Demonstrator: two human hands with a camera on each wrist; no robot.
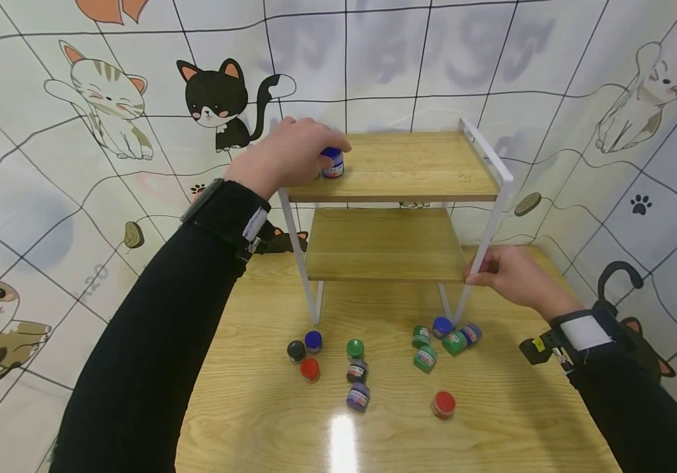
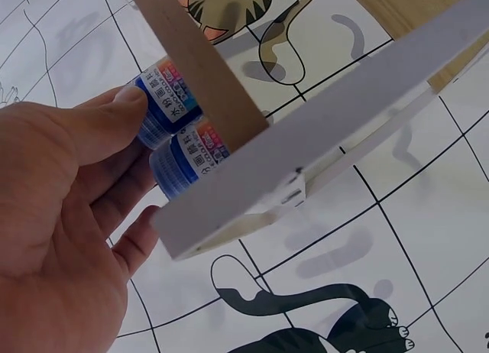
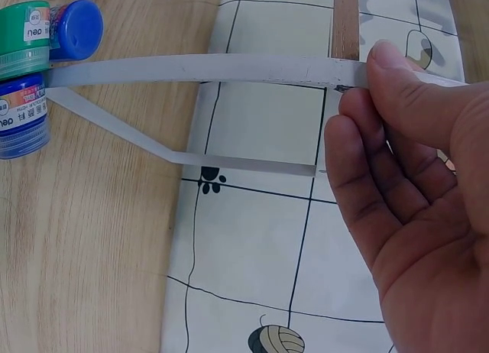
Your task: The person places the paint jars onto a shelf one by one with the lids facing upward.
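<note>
On the top board of a small two-tier shelf [image 1: 397,187], my left hand [image 1: 293,152] grips a blue-lidded paint jar [image 1: 333,167] near the left end. Seen from the left wrist, the thumb presses one blue jar [image 2: 166,101], and a second blue jar [image 2: 187,158] stands right beside it at the shelf's end. My right hand [image 1: 515,279] pinches the white right front leg [image 1: 482,248] at the height of the lower board [image 1: 385,246]. In the right wrist view, the thumb and index finger meet on that white metal bar [image 3: 229,68].
Below, paint jars stand or lie on the wooden table [image 1: 267,427]. Near the right leg is a group with a green jar [image 1: 425,358]; a red jar [image 1: 443,405] stands apart in front. Black, blue and red jars [image 1: 310,370] cluster at the left. A cat-patterned cloth [image 1: 373,66] hangs behind.
</note>
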